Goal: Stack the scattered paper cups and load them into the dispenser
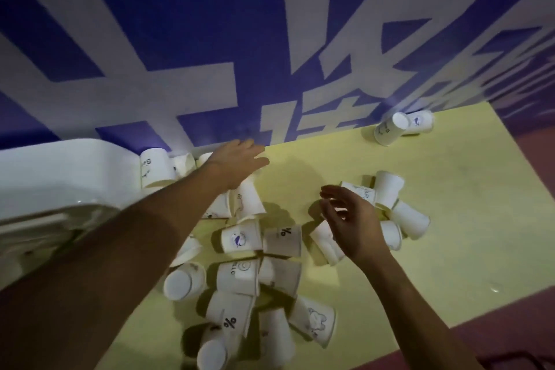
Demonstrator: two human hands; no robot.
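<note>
Several white paper cups (241,238) lie scattered on their sides over a pale yellow table (450,264); some carry small prints. A small cluster of cups (408,218) lies right of centre, and two more cups (402,126) lie at the far right by the wall. My left hand (237,161) reaches out flat over the far cups, fingers straight, holding nothing. My right hand (348,219) hovers above the middle cups with fingers loosely spread, holding nothing. A white rounded appliance (60,177), possibly the dispenser, stands at the left edge.
A blue wall with large white characters (270,39) rises right behind the table. The table's right and near edges drop to a reddish floor (516,324). A bare stretch of tabletop (300,165) lies between the two hands.
</note>
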